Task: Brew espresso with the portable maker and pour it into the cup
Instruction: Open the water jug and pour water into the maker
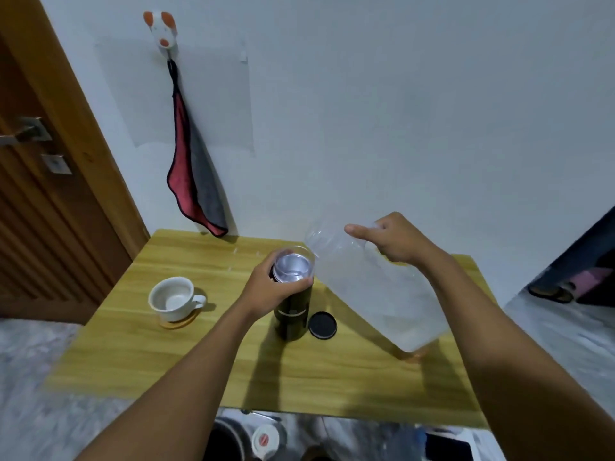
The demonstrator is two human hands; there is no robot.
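this looks like a room in a home, not a café or a workshop. a panelled wooden door [50, 201] with a metal lever handle [20, 134] stands at the left. on the plain white wall [399, 111] an animal-shaped hook [163, 31] holds a red and grey cloth [196, 181]. a small wood-grain worktop [199, 361] sits against that wall, bearing a white cup [173, 299] on a round wooden coaster [176, 322]. the floor [26, 377] is marbled grey, with a slipper [550, 292] at the right.

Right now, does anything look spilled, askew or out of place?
Nothing is clearly spilled. The white cup sits off-centre on its wooden coaster; pale specks on the table might be droplets, too small to tell.
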